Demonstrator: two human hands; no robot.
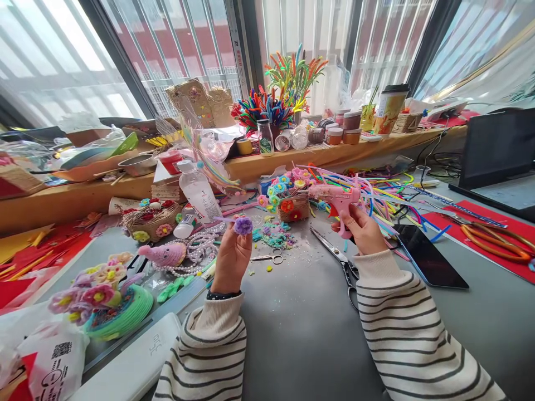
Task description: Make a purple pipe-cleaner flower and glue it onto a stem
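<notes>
Left hand (231,259) raised above the table, thumb and fingers pinching a fuzzy purple flower (243,225) at its tips. Right hand (364,229) wrapped round the handle of a pink glue gun (334,195), nozzle toward the flower but well apart; cannot tell if the trigger is pressed.

Grey tabletop (288,340) below both grips, bare nearest the body, flecked with bits farther up. Small scissors (270,257) just right of the left hand; large scissors (332,248) just left of the right. Between and beyond the hands, a flowered basket (293,209). Left of the left grip, a clear bottle (198,192) and a mint pot (129,317). Right of the right grip, a phone (430,256), then a laptop (497,156). Beyond everything, a brown-covered ledge (267,165) with jars, under bright slatted windows (309,25).
</notes>
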